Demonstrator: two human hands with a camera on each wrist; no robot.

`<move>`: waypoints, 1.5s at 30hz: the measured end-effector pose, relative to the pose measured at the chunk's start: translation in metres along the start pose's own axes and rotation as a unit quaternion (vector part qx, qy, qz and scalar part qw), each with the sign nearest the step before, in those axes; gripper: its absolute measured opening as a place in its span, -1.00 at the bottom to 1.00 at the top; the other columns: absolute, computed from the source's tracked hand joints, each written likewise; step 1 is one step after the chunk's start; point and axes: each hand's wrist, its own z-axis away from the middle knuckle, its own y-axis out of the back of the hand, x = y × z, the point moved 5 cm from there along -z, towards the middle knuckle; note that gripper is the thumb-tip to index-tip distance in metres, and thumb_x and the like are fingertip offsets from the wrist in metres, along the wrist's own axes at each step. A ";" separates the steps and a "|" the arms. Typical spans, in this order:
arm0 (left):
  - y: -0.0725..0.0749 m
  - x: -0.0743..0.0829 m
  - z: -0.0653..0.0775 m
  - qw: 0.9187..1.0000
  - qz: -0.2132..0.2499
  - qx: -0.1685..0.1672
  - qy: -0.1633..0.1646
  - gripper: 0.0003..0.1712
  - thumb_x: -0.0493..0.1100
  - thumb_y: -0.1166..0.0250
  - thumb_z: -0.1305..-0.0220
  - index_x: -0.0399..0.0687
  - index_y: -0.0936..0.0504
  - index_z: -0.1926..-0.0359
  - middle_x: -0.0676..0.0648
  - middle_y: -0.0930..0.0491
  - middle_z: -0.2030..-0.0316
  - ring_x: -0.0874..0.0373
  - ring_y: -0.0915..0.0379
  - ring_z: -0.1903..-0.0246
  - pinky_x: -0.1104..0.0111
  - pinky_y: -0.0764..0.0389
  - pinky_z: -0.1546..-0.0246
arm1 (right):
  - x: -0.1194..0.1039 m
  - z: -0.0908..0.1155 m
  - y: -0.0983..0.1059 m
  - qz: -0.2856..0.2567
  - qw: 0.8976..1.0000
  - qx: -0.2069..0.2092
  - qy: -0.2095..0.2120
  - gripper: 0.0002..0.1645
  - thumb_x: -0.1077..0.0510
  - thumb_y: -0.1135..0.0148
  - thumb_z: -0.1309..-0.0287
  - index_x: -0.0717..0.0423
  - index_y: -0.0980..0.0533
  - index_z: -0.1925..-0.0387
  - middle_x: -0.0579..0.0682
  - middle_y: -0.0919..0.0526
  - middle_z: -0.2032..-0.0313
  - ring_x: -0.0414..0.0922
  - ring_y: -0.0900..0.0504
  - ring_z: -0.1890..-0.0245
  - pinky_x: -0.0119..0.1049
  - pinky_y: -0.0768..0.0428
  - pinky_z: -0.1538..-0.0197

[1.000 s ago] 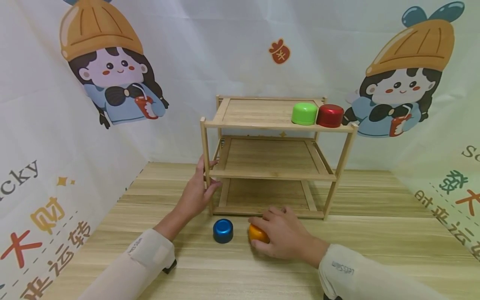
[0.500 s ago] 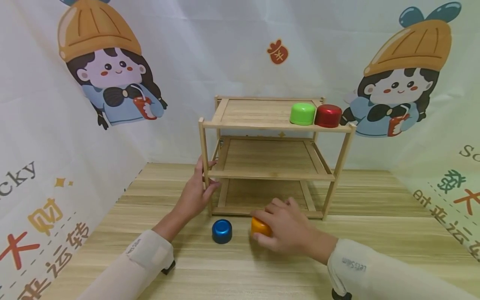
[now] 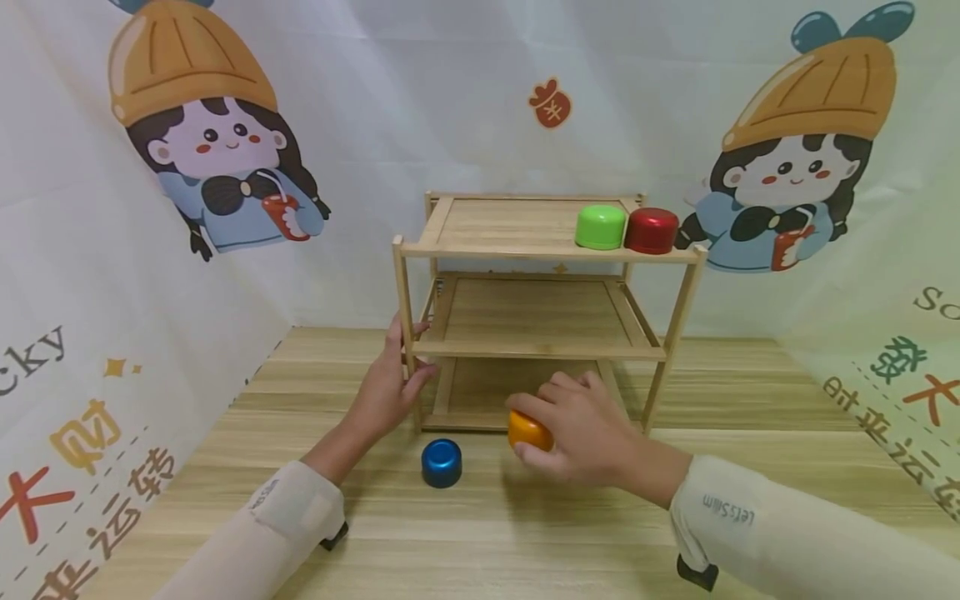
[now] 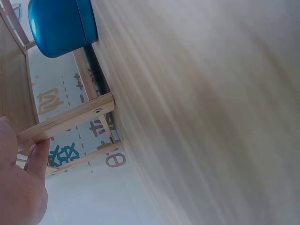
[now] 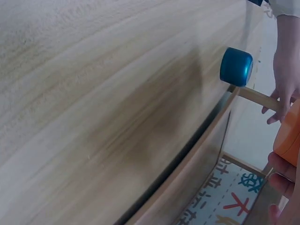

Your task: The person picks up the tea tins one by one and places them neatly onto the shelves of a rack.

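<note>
My right hand (image 3: 588, 433) grips a small orange canister (image 3: 528, 432) between thumb and fingers, raised in front of the shelf's bottom tier. A wooden three-tier shelf (image 3: 540, 352) stands ahead. Its front left post is held by my left hand (image 3: 384, 392), thumb on the inner side and fingers partly hidden behind. On the table near the shelf's front left foot sits a blue canister (image 3: 442, 463), also seen in the left wrist view. A green canister (image 3: 600, 227) and a red canister (image 3: 652, 231) stand side by side at the top tier's front right.
The shelf rests on a light wood-grain table (image 3: 480, 542). Behind and at both sides hangs a white printed cloth (image 3: 420, 100) with cartoon figures and lettering. The middle tier (image 3: 536, 312) sits close below the top one, between the posts.
My right hand has lifted the orange canister off the table and moved it slightly right and toward the shelf. The left hand stays on the post; the other canisters have not moved.
</note>
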 end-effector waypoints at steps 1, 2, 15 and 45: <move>0.000 0.000 0.000 1.000 0.000 -0.001 0.000 -0.02 -0.25 -0.32 -0.41 0.17 0.13 -0.58 -0.05 -0.38 -0.40 0.04 -0.70 0.17 0.32 -0.71 0.35 | 0.000 -0.001 0.001 0.001 1.000 0.003 0.002 -0.46 -0.33 -0.17 -0.23 -0.23 -0.61 -0.13 -0.19 -0.69 0.28 -0.17 -0.50 0.20 -0.16 -0.33 0.19; 0.000 0.000 0.001 1.000 0.000 -0.001 0.001 -0.02 -0.26 -0.31 -0.41 0.17 0.13 -0.58 -0.06 -0.38 -0.40 0.04 -0.70 0.17 0.32 -0.71 0.35 | 0.000 -0.002 0.003 0.003 1.000 0.005 0.004 -0.46 -0.33 -0.17 -0.23 -0.24 -0.61 -0.13 -0.20 -0.69 0.29 -0.17 -0.50 0.20 -0.16 -0.32 0.19; 0.000 -0.001 0.001 1.000 -0.001 -0.002 0.003 -0.02 -0.25 -0.31 -0.41 0.18 0.14 -0.58 -0.06 -0.40 -0.38 0.05 -0.70 0.18 0.33 -0.71 0.34 | 0.007 -0.012 0.021 0.007 1.000 0.013 0.015 -0.47 -0.30 -0.15 -0.24 -0.20 -0.60 -0.14 -0.19 -0.72 0.26 -0.12 -0.56 0.18 -0.03 -0.48 0.04; 0.000 -0.002 -0.001 1.000 -0.012 0.004 -0.001 -0.03 -0.26 -0.34 -0.38 0.13 0.09 -0.56 -0.08 -0.46 -0.29 0.05 -0.69 0.22 0.28 -0.70 0.36 | 0.025 -0.040 0.067 0.004 1.000 0.016 0.017 -0.39 -0.32 -0.11 -0.23 -0.14 -0.60 -0.17 -0.11 -0.74 0.18 -0.08 -0.55 0.13 -0.09 -0.39 0.09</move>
